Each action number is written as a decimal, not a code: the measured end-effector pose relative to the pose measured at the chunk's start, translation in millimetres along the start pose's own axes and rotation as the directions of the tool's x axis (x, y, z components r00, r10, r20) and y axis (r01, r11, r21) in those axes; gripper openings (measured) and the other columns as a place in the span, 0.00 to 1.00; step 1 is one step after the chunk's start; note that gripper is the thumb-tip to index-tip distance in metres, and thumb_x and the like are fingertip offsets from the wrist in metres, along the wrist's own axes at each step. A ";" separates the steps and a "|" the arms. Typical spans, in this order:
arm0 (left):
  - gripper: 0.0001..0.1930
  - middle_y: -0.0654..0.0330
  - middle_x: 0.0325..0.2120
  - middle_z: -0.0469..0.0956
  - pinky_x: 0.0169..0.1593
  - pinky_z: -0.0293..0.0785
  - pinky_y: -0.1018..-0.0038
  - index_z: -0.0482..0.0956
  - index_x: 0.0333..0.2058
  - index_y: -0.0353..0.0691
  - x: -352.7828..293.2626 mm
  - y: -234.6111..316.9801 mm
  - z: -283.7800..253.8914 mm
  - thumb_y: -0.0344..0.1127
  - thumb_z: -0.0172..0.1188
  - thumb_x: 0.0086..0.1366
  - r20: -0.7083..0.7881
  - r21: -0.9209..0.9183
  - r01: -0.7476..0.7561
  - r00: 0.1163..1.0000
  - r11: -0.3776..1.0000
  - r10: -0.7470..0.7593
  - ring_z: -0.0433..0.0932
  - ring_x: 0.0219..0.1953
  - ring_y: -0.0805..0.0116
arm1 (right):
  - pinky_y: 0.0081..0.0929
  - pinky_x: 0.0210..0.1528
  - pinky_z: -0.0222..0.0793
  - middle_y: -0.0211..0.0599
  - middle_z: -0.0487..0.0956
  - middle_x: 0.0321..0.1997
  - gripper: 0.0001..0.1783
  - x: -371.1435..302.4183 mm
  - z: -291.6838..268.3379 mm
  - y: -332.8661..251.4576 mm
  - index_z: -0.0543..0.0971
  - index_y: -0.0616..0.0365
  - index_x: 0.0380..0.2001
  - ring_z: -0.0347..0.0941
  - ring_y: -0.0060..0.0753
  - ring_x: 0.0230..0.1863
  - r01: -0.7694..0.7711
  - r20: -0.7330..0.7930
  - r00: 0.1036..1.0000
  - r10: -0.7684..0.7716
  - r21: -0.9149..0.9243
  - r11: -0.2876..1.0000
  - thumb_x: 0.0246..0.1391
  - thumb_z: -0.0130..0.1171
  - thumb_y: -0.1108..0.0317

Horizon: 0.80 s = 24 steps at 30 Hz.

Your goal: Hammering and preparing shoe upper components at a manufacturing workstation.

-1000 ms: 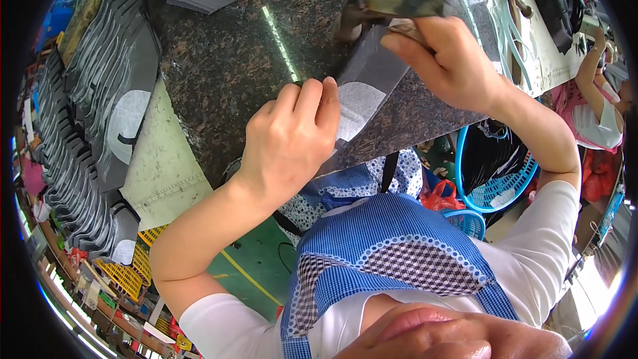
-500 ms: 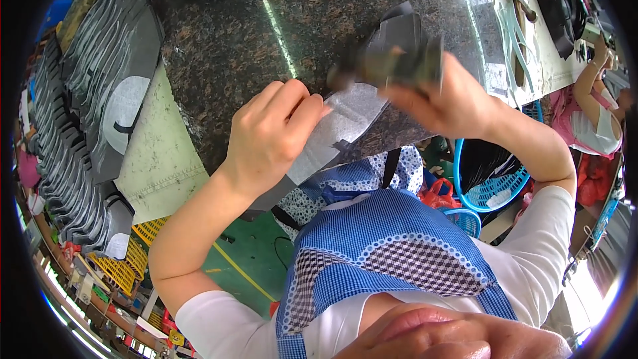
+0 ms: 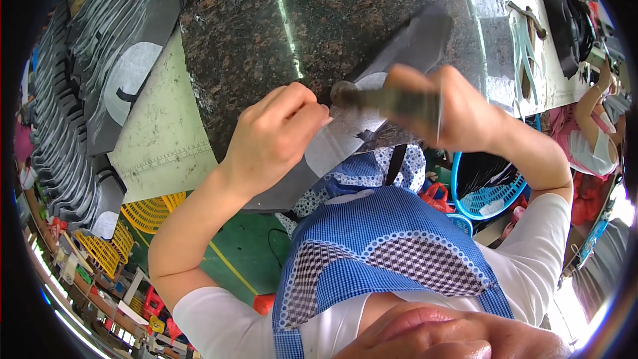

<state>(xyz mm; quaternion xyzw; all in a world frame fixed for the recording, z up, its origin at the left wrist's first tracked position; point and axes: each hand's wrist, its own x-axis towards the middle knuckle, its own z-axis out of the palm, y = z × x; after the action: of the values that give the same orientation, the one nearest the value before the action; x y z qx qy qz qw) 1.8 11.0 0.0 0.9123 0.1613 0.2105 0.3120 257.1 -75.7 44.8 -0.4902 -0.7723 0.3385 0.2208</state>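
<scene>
A dark grey flat piece (image 3: 292,186) with a light grey rounded patch (image 3: 335,143) lies slantwise over the near edge of the dark speckled stone slab. My left hand (image 3: 274,131) is closed, thumb and fingertips pinched at the piece's far-side edge, by the patch. In my right hand (image 3: 465,110), fingers wrap round the handle of a hammer (image 3: 382,101), slightly smeared by motion. Its round head is low over the piece, just right of my left fingertips. I cannot tell whether it touches. Part of the piece is hidden beneath hammer and hands.
Overlapping dark grey pieces (image 3: 100,86) are stacked at left on a pale work surface (image 3: 166,133). Pale strips (image 3: 525,60) and a black bundle (image 3: 565,26) lie at right. A blue basket (image 3: 488,206) stands below the table, yellow baskets (image 3: 146,216) at left. Another person (image 3: 585,133) sits far right.
The hammer has come down and toward my left fingertips. The dark grey piece has shifted a little, and the whole view has slid slightly. My left hand keeps its pinch.
</scene>
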 end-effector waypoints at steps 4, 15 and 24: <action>0.09 0.59 0.28 0.75 0.29 0.74 0.68 0.79 0.29 0.34 10.6 -7.4 15.6 0.25 0.70 0.50 -0.066 0.088 -0.085 0.994 0.993 0.091 0.77 0.27 0.61 | 0.41 0.22 0.66 0.45 0.71 0.17 0.11 12.0 -10.1 1.2 0.72 0.62 0.40 0.74 0.49 0.20 -0.322 -0.265 0.896 0.357 0.166 0.932 0.57 0.60 0.70; 0.11 0.64 0.27 0.72 0.28 0.73 0.75 0.82 0.36 0.35 -8.6 -2.3 17.5 0.27 0.68 0.52 -0.137 0.218 -0.097 0.982 0.971 0.128 0.74 0.27 0.69 | 0.30 0.20 0.64 0.42 0.76 0.22 0.08 1.8 1.6 -6.6 0.77 0.65 0.37 0.74 0.32 0.20 -0.011 -0.111 0.994 0.002 -0.081 0.997 0.63 0.58 0.70; 0.07 0.66 0.25 0.71 0.34 0.71 0.73 0.81 0.34 0.42 8.9 -7.3 12.2 0.31 0.65 0.55 -0.131 0.361 -0.070 0.984 0.930 0.125 0.74 0.26 0.68 | 0.43 0.20 0.66 0.42 0.69 0.13 0.15 -4.2 7.2 -7.7 0.71 0.59 0.43 0.72 0.52 0.17 -0.085 -0.024 0.996 0.082 -0.144 0.986 0.54 0.61 0.71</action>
<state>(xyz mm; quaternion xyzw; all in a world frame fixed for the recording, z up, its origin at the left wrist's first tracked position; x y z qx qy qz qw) 14.1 14.2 -10.8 0.9418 0.1745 0.2620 0.1181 249.4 -83.9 45.6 -0.5400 -0.7716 0.2858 0.1772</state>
